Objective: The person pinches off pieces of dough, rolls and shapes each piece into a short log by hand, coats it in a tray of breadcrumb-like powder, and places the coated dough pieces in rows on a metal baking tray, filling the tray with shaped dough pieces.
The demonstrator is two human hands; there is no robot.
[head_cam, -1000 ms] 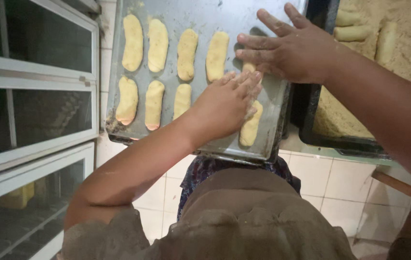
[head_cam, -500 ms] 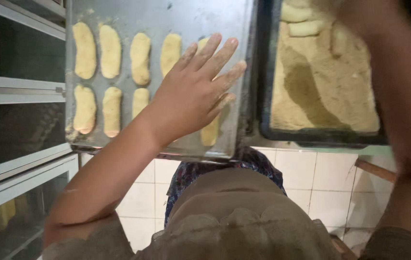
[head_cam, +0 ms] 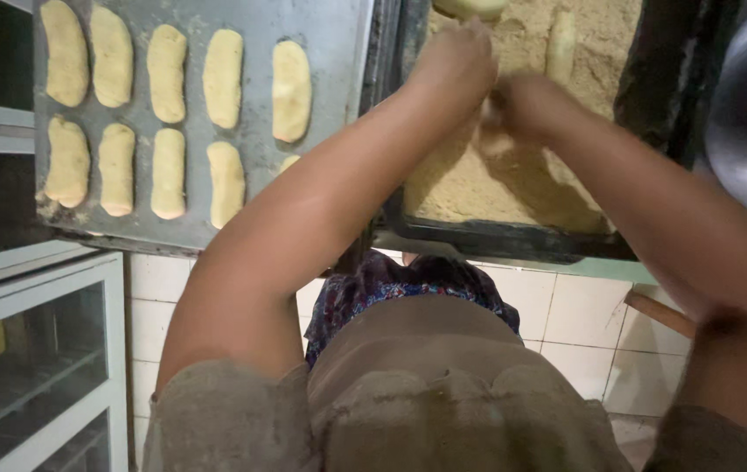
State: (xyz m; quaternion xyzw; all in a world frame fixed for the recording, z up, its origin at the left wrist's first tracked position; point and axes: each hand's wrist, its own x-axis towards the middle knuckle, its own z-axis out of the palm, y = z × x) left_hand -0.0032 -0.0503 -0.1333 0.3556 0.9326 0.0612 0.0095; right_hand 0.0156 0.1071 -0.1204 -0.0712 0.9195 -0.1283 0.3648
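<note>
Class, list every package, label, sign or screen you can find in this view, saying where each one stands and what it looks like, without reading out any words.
None in view: only a grey baking tray of pale dough pieces, a dark tray of crumbs, a metal bowl and a glass-fronted cabinet.

Both arms reach forward and a bit to the right. The left hand (head_cam: 454,63) is curled, knuckles up, fingers bent down. The right hand (head_cam: 526,103) sits just beside it, also curled. The two hands almost touch. Both look blurry.
</note>
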